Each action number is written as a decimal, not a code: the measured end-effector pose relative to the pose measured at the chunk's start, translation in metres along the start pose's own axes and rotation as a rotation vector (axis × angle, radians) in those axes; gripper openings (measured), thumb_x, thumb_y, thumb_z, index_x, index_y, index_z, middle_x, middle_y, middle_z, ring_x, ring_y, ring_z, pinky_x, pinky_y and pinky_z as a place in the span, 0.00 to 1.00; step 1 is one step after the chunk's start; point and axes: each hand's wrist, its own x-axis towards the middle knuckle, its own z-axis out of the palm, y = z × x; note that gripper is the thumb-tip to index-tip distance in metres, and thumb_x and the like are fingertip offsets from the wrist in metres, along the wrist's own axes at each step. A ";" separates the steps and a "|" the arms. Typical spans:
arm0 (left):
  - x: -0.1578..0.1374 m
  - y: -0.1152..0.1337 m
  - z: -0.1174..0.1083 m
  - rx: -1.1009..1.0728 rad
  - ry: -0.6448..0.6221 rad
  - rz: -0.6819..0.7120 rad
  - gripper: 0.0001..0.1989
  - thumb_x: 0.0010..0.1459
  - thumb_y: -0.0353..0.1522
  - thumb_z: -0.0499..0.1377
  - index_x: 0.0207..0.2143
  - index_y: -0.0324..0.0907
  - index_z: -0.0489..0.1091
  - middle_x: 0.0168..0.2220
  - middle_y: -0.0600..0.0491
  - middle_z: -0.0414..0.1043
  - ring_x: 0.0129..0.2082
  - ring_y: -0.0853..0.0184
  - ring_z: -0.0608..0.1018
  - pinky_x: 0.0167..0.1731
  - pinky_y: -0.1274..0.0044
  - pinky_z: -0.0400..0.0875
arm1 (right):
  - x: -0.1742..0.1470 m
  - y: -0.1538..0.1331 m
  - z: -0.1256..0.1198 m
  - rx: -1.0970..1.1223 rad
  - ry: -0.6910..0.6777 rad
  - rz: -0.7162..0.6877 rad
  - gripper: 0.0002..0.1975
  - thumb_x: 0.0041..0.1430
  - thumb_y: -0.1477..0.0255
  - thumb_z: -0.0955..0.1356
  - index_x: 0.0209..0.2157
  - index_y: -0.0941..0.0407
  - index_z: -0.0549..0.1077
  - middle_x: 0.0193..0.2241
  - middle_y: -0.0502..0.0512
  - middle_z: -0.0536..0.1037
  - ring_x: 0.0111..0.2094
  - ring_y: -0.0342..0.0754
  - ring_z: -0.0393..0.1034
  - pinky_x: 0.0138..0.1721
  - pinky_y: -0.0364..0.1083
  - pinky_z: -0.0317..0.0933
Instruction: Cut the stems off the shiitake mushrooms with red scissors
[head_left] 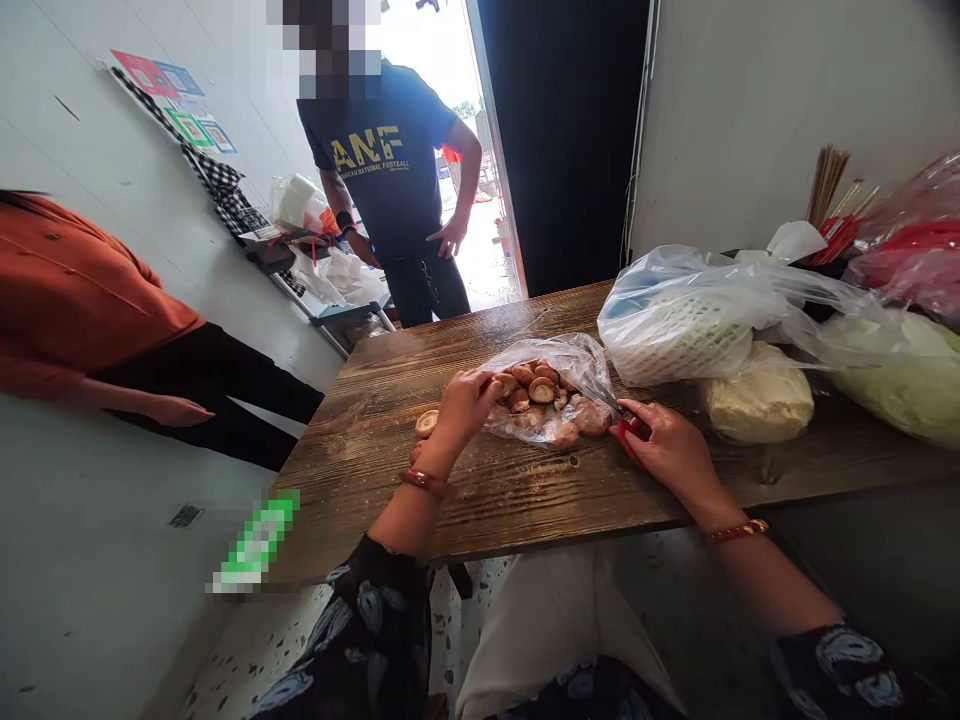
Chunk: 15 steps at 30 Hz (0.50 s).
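A clear plastic bag (pixel 581 352) lies open on the wooden table, with several brown-capped mushrooms (pixel 541 390) heaped inside. At the bag's left side is my left hand (pixel 466 405), fingers pinched together; what they grip is hidden, though mushrooms and the bag's edge are right by the fingertips. My right hand (pixel 667 450) is closed around the red handles of a pair of scissors (pixel 634 428), whose blades point left over the bag's right side. Loose mushrooms, one a pale mushroom (pixel 426 424), rest on the wood left of my left hand.
On the table's right stand a plastic bag with white netted contents (pixel 675 325), a wrapped pale block (pixel 761 395), a bagged pale green vegetable (pixel 907 370) and bundled sticks (pixel 829 185). Across the table (pixel 360 440) stands a person in a dark T-shirt (pixel 390 150); another in orange (pixel 90 290) is at left.
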 end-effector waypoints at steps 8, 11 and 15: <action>-0.004 0.030 0.024 -1.115 -0.226 -0.401 0.23 0.51 0.49 0.64 0.38 0.40 0.71 0.25 0.53 0.74 0.24 0.65 0.78 0.20 0.77 0.66 | -0.001 0.001 0.002 0.028 0.050 0.023 0.23 0.61 0.59 0.66 0.53 0.57 0.75 0.31 0.55 0.78 0.32 0.51 0.72 0.36 0.48 0.64; -0.007 0.039 0.036 -1.232 -0.284 -0.449 0.25 0.48 0.48 0.67 0.41 0.41 0.70 0.29 0.51 0.77 0.27 0.61 0.80 0.22 0.76 0.70 | 0.000 0.001 0.002 0.051 0.078 0.018 0.22 0.62 0.59 0.66 0.52 0.57 0.75 0.32 0.55 0.78 0.33 0.50 0.72 0.36 0.47 0.65; -0.011 0.029 0.024 -1.220 -0.168 -0.399 0.21 0.50 0.44 0.67 0.42 0.42 0.70 0.30 0.54 0.76 0.26 0.66 0.79 0.22 0.78 0.70 | -0.001 0.001 0.001 0.041 0.086 0.016 0.23 0.62 0.58 0.67 0.53 0.56 0.75 0.32 0.55 0.78 0.33 0.50 0.72 0.35 0.47 0.65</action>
